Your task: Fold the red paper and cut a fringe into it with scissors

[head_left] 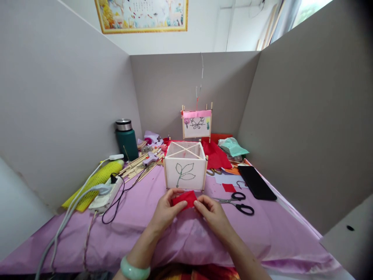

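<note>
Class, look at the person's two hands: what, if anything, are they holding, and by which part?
Both hands hold one small red piece of paper or felt: the left hand pinches its left edge, the right hand its right edge, above the purple cloth.

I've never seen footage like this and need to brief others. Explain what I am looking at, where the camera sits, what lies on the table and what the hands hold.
There is no machine here: a person works with bare hands, and the single camera sits on their head, looking forward and down. The left hand and right hand together pinch a small red piece of paper. Just beyond it stands a white lantern frame with a leaf drawn on it. On the purple table cover lie scissors, a black phone, a power strip, wooden sticks and a green flask. A finished lantern stands at the back.
</note>
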### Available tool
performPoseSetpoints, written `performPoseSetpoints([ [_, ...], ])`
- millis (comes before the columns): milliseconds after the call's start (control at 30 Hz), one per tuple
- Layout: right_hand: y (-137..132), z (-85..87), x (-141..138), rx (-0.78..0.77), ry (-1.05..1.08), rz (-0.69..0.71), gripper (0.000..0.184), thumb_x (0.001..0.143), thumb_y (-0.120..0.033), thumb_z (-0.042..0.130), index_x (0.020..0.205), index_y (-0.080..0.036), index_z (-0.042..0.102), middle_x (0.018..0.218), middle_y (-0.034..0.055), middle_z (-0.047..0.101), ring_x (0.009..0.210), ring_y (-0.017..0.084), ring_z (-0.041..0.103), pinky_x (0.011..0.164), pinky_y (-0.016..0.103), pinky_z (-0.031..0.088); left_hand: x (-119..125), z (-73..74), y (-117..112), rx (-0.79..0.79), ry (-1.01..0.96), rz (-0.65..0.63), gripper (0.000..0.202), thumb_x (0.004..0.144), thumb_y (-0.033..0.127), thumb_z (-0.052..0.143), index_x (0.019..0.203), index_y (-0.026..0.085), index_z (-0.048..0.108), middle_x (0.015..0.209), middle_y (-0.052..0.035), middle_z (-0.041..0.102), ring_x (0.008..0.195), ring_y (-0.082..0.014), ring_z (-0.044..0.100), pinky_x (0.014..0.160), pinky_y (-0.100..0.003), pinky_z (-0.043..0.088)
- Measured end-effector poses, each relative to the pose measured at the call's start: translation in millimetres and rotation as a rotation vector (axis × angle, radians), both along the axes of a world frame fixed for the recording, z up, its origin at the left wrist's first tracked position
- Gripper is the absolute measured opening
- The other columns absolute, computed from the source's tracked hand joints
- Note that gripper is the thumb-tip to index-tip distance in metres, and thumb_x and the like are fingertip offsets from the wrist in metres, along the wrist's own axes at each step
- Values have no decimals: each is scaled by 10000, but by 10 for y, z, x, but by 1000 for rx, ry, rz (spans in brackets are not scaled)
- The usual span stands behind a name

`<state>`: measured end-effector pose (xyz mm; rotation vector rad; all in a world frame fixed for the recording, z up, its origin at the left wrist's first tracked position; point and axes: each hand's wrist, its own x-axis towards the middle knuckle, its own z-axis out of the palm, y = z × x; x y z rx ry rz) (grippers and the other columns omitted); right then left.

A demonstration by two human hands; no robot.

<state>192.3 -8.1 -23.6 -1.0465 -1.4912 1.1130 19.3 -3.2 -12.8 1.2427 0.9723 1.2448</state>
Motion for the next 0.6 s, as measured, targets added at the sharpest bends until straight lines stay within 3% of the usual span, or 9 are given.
performPoseSetpoints([
  [233, 11, 28, -19, -29, 61, 40, 244, 773, -399, 662, 861, -176, 614, 747, -12, 618, 682, 143, 546, 628, 242, 417, -15, -63, -8, 41, 46, -10, 416, 688, 284, 737, 1059, 171, 588, 771, -14, 637, 695, -148, 590, 636, -235, 436],
  [400, 28, -36, 2, -20, 83, 13, 204, 803, -372, 626, 750, -179, 586, 676, -36, 553, 637, 126, 501, 593, 226, 383, 1, -65, -32, 122, 181, -35, 355, 717, 246, 705, 1050, 171, 610, 726, 5, 589, 656, -132, 539, 599, -222, 401],
  [600, 30, -37, 3, -19, 121, -20, 218, 821, -381, 604, 745, -184, 552, 657, -45, 523, 611, 117, 471, 577, 222, 368, 9, -76, -33, 91, 94, -20, 355, 773, 291, 650, 1095, 167, 567, 742, -3, 599, 668, -132, 544, 622, -228, 407],
])
